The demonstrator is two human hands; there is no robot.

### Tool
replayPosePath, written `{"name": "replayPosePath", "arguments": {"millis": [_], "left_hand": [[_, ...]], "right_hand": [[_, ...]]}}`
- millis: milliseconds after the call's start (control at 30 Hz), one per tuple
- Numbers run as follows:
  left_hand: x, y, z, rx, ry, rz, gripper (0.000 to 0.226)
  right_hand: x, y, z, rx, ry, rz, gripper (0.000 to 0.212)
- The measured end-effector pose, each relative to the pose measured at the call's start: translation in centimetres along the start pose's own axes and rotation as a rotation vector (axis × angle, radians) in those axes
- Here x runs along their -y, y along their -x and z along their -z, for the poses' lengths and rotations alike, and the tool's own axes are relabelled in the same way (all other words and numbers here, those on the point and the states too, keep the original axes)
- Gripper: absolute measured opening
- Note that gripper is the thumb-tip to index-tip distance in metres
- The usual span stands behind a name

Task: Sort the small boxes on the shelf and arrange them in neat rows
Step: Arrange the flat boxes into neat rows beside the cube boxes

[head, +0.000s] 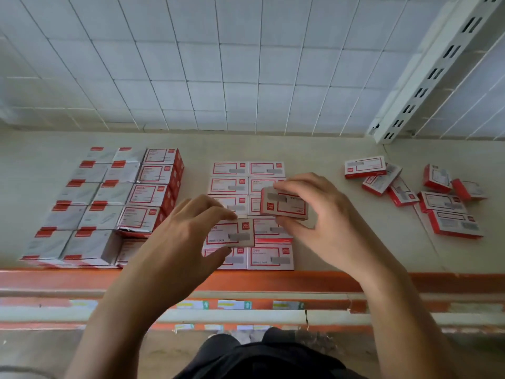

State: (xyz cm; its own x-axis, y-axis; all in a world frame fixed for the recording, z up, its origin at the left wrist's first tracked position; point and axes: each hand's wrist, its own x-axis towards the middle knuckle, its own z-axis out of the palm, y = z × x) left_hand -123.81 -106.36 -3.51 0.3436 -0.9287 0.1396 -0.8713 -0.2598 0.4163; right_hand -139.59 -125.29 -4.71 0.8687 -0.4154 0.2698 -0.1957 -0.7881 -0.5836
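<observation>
Small red-and-white boxes lie on a beige shelf [328, 242]. In the middle, a two-column grid of boxes [247, 176] runs from back to front. My left hand [185, 236] pinches one small box [229, 233] between fingers and thumb, just above the grid's left column. My right hand [325, 217] grips a second box [285, 204] by its edges, held above the right column and turned the other way round. A loose pile of boxes [426, 195] lies jumbled at the right.
Larger wrapped packs [109, 203] stand in stacked rows at the left. A white wire grid [218, 64] backs the shelf, with a slotted white upright [437, 67] at the right. The orange shelf lip [54, 280] runs along the front, label strips below it.
</observation>
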Motion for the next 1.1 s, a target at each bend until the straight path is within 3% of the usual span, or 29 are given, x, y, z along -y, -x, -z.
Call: {"name": "replayPosePath", "arguments": {"millis": [433, 700, 867, 1100], "left_hand": [[1.6, 2.0, -1.4, 0.063, -0.003, -0.045, 0.055], [0.8, 1.4, -1.3, -0.092, 0.1, -0.035, 0.063], [0.1, 0.6, -1.9, -0.129, 0.127, -0.072, 0.053], [-0.1, 0.0, -2.2, -0.12, 0.185, -0.113, 0.045]], "right_hand": [[2.2, 1.3, -1.5, 0.066, 0.06, -0.042, 0.052], [3.1, 2.0, -1.7, 0.105, 0.045, -0.015, 0.052], [3.7, 2.2, -1.8, 0.121, 0.056, 0.018, 0.052], [3.5, 3.1, -1.3, 0.087, -0.117, -0.124, 0.034]]}}
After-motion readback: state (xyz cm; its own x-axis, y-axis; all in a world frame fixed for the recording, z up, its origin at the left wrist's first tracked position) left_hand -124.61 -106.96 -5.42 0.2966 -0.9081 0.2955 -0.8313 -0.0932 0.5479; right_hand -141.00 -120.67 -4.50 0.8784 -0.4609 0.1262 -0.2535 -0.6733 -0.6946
